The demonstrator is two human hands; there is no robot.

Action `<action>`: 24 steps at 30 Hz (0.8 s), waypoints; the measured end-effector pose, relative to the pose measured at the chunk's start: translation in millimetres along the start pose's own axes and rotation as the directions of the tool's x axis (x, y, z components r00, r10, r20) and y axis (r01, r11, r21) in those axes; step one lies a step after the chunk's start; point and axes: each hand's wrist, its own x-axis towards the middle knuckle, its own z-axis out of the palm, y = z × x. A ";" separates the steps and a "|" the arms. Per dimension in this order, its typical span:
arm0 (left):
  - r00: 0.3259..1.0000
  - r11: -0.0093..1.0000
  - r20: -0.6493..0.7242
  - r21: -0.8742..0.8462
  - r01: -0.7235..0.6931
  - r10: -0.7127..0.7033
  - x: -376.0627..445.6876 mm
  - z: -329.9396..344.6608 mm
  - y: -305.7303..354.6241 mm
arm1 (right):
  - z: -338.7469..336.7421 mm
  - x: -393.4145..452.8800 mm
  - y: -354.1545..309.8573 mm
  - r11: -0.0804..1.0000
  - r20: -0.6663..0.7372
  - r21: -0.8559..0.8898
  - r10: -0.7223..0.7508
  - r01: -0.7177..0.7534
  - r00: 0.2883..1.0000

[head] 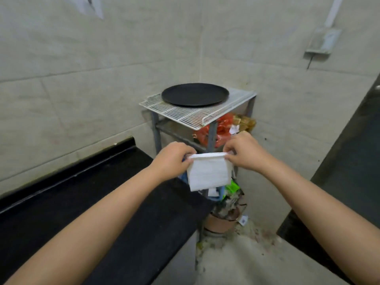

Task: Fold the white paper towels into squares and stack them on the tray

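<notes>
A white paper towel point(208, 172), folded over at its top edge, hangs in the air between my hands. My left hand point(172, 158) pinches its upper left corner and my right hand point(244, 152) pinches its upper right corner. Beyond and above them a round black tray point(195, 94) lies bare on a white wire rack point(185, 115) in the corner of the room.
A black countertop point(102, 202) runs along the left wall under my left arm. Another dark counter point(349, 171) stands at the right. Under the rack, metal shelves hold orange packets point(223, 130); a clay pot point(223, 221) and litter sit on the floor.
</notes>
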 end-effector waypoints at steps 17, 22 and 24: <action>0.934 0.935 -0.048 -0.006 0.355 -0.355 366.7 -26.5 -66.4 | -48.0 334.0 202.8 0.959 -0.024 0.278 -0.051 0.056 0.998; 0.774 0.795 -0.194 -0.065 0.604 -0.603 442.2 -19.4 -104.0 | -23.1 449.5 226.9 0.880 -0.060 0.438 -0.173 0.182 0.983; 0.688 0.736 -0.298 -0.088 0.671 -0.662 463.0 -16.0 -120.2 | -14.1 485.4 226.3 0.856 -0.080 0.446 -0.254 0.263 0.964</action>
